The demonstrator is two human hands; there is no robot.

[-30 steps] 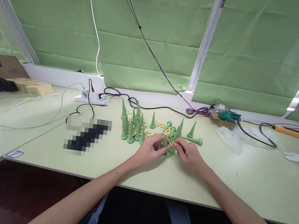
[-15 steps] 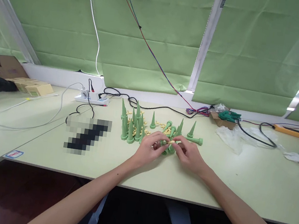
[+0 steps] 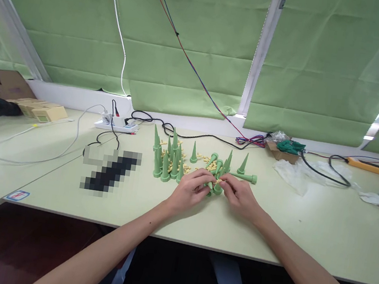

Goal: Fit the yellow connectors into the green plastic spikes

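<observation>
My left hand is closed, thumb and fingers pinched round a green cone-shaped plastic spike that is mostly covered by the fingers. Close beside it, my right hand pinches a small yellow plastic piece at its fingertips. The two hands' fingertips nearly meet, and I cannot tell whether the piece touches the spike. Several green spikes stand upright to the left, among them one in front. Behind my hands lie more spikes, one on its side, and a scatter of small yellow pieces.
A power strip with cables stands at the back left, near a blurred dark patch. Yellow boxes are farther left. At the back right are a small carton with green material and clear plastic bags.
The green spike at my left fingers has turned, so its cone now shows pointing down towards me. My right fingers have closed farther over the yellow piece. Both hands stay in nearly the same place.
</observation>
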